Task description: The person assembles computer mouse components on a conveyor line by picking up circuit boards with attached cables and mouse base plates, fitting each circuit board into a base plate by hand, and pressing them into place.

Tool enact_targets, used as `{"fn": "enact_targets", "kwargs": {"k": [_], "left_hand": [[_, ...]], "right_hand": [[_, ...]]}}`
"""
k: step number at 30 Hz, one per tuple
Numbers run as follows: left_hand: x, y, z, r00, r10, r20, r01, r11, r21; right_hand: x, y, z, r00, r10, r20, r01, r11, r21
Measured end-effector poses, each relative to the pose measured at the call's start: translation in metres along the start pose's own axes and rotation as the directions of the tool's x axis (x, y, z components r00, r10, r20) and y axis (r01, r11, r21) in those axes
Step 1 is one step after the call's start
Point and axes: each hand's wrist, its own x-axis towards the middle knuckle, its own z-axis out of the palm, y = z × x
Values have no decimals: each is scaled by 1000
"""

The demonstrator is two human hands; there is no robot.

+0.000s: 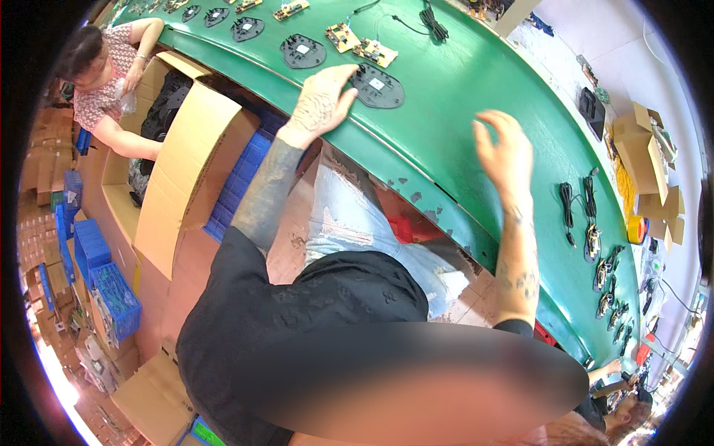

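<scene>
Lying flat on a long, glossy green worktop (440, 85), a black, rounded plastic shell (378, 86) tapers gently toward one side and shows small raised details across its upturned face. A small white rectangular label (376, 84) sits near its middle; any print on it is too small to read.

The shell lies just beside the fingertips of the left hand (327, 98), which reaches in from the shell's left with thumb and fingers spread apart; whether they touch its edge cannot be told. The right hand (504, 149) is well to the right of the shell and nearer the wearer, above the worktop, its fingers loosely bent, the thumb side parted, and nothing visible in its grasp.

Just beyond the shell are two tan circuit boards with small mounted parts, one close to its far edge (375, 52) and one farther left (342, 37). A similar black plastic shell (303, 51) lies to its left, and a bundled black cable (434, 27) lies beyond it to the right. Well left of the shell, a co-worker (97, 93) reaches into an open brown cardboard box (186, 178).
</scene>
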Motion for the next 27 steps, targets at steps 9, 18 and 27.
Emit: {"fn": "enact_targets", "kwargs": {"k": [9, 18, 27], "left_hand": [[-4, 77, 23, 998, -7, 69, 15, 992, -128], [-35, 126, 45, 995, 68, 70, -49, 969, -241], [10, 152, 46, 959, 261, 114, -194, 892, -409]], "right_hand": [[145, -47, 123, 938, -174, 299, 145, 983, 114], [66, 16, 29, 971, 36, 237, -91, 970, 226], [-65, 111, -35, 887, 429, 169, -340, 363, 868]]}}
